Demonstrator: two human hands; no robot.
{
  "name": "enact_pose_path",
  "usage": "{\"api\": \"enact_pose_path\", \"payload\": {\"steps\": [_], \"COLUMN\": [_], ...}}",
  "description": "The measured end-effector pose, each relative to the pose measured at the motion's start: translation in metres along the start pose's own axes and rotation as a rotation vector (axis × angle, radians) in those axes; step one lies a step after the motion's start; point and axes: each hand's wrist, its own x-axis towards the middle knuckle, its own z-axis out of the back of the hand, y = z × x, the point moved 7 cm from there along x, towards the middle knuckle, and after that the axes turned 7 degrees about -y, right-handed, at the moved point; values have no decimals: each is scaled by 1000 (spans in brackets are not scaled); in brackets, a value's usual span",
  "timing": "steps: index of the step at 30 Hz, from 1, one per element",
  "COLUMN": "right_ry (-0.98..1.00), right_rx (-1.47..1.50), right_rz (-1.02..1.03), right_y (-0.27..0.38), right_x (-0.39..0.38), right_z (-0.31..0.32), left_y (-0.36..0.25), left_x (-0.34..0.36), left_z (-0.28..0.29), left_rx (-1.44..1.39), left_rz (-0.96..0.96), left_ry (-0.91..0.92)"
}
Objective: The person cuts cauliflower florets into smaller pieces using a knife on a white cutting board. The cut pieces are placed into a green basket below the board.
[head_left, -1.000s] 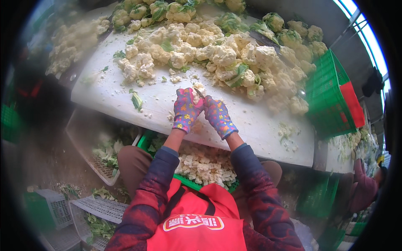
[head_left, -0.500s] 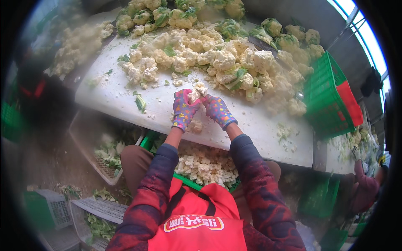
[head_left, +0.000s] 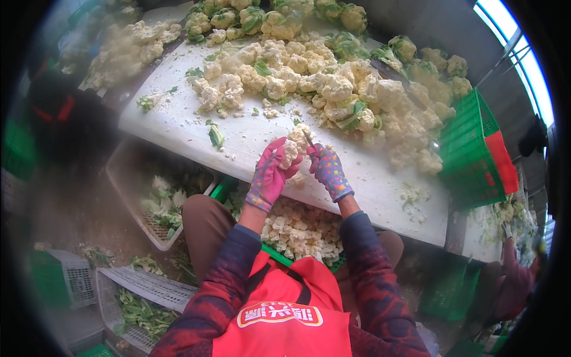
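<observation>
Cauliflower piece [head_left: 290,147], seen in the head view, is up between the person's two gloved hands, over the front part of the white counter [head_left: 380,199]. The left hand [head_left: 270,172], palm side showing pink, has its grip closed around the piece from the left and below. The right hand [head_left: 328,171], in a flowered glove, has a narrow grip on a small knife [head_left: 308,138], whose thin dark blade points up beside the piece; whether the blade touches it is hard to tell.

Beyond the hands, a heap of florets [head_left: 336,89] spreads across the counter, with leafy whole heads [head_left: 282,25] along the far side. A leaf scrap [head_left: 215,137] and small crumbs lie to the left of the heap. A green crate [head_left: 473,157] with a red panel [head_left: 501,160] stands at the right end.

Below the counter's near edge, between the person's knees, a green container [head_left: 277,256] holds cut pieces [head_left: 306,231]. A white basket [head_left: 132,208] with leafy trimmings [head_left: 163,205] is to its left. The person wears a red apron [head_left: 282,339].
</observation>
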Motion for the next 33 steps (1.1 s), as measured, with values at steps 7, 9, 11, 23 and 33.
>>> {"api": "enact_pose_path", "payload": {"steps": [7, 9, 11, 23, 33], "right_ry": [296, 258, 224, 139, 167], "right_rx": [807, 812, 751, -126, 279], "right_rz": [-218, -285, -390, -21, -233], "right_y": [58, 66, 62, 11, -14], "right_x": [-43, -60, -85, -130, -133], "right_z": [16, 23, 22, 16, -3], "left_y": [4, 5, 4, -7, -42], "left_x": [-11, -24, -44, -105, 31], "left_z": [-16, -23, -26, 27, -20], "left_rx": [263, 317, 390, 1950, 1840], "left_rz": [-78, -56, -42, -163, -916], "left_ry": [-52, -20, 49, -51, 141]}}
